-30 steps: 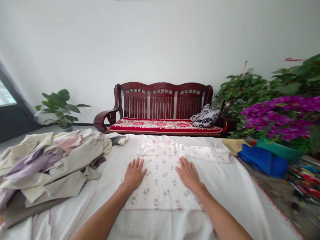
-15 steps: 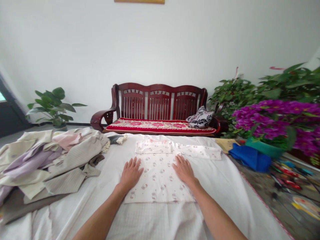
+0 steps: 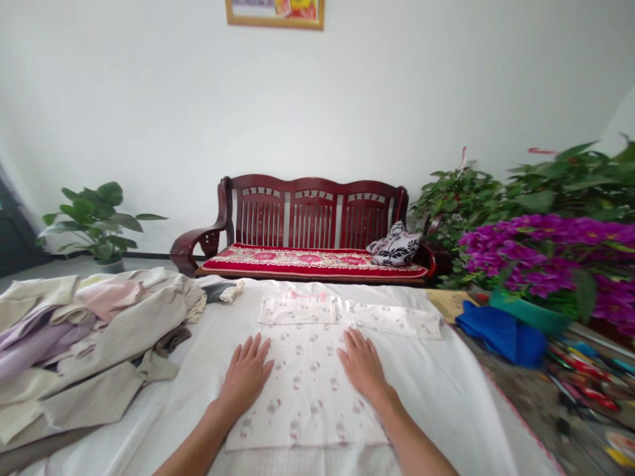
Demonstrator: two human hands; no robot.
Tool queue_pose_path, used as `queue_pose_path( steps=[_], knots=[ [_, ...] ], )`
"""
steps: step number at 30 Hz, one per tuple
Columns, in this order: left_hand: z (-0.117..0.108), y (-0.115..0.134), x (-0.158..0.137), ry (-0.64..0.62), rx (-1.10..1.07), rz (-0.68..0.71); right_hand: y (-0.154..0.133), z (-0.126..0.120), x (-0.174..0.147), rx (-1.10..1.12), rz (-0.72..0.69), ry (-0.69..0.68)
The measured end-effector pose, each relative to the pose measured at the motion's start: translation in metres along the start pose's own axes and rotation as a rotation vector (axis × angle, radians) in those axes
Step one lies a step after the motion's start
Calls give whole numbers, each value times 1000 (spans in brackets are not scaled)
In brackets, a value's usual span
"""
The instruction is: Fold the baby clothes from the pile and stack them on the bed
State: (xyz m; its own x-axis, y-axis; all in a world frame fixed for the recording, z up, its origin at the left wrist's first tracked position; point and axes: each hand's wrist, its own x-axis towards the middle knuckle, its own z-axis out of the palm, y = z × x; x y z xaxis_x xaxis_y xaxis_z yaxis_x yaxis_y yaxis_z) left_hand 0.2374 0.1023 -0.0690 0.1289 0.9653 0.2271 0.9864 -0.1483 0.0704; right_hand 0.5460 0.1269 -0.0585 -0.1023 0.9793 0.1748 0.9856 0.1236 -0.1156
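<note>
On the white sheet (image 3: 178,423), between both hands, I find the printed shirt (image 3: 308,396) laid out flat. Left hand (image 3: 247,371): fingers slightly spread, palm down at the shirt's left edge, gripping nothing. Right hand (image 3: 366,363): likewise spread, palm down at the right edge. One sleeve (image 3: 297,311) lies folded across the chest; the other sleeve (image 3: 397,320) extends outward to the right. I judge the step in hand as smoothing. The next move, in my assessment, calls for a light pinch on that extended sleeve, without creasing the rest.

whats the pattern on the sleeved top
The sleeved top is white with small greyish figures: head view.
</note>
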Motion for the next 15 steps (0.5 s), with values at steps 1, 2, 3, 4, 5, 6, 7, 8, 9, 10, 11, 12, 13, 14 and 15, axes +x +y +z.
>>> queue_pose_path(
  steps=[1,2,3,4,5,6,7,8,9,10,11,12,13,14,15],
  knots=[
    [-1,0,-1,-4,-2,2,1,1,0,3,-4,8],
    [-2,0,-2,-11,-4,6,1,2,0,5,-7,15],
    [-3,0,-2,-19,-6,11,1,3,-1,7,-9,21],
    [-4,0,-3,-29,-6,16,1,2,-1,9,-10,24],
    [-5,0,-4,-40,-4,21,1,1,-2,10,-9,23],
    [-6,0,-4,-49,-1,23,1,0,-2,9,-11,20],
    [-7,1,-4,-58,1,24,1,-1,-3,8,-12,13],
    [-7,0,-4,-65,3,24,1,-2,-3,6,-15,8],
    [-8,0,-4,-68,3,24,1,-3,-4,4,-18,6],
    [-8,0,-4,-69,1,24,1,-3,-4,1,-20,6],
    [-7,0,-4,-69,-4,26,1,-3,-4,-1,-21,9],
    [-7,0,-4,-67,-9,28,2,-2,-4,-1,-21,12],
    [-7,0,-4,-66,-12,29,2,-1,-4,0,-21,15],
    [-6,-1,-4,-63,-15,30,3,0,-4,2,-23,17],
    [-5,-2,-4,-58,-17,31,3,1,-4,5,-28,18]
  ],
)
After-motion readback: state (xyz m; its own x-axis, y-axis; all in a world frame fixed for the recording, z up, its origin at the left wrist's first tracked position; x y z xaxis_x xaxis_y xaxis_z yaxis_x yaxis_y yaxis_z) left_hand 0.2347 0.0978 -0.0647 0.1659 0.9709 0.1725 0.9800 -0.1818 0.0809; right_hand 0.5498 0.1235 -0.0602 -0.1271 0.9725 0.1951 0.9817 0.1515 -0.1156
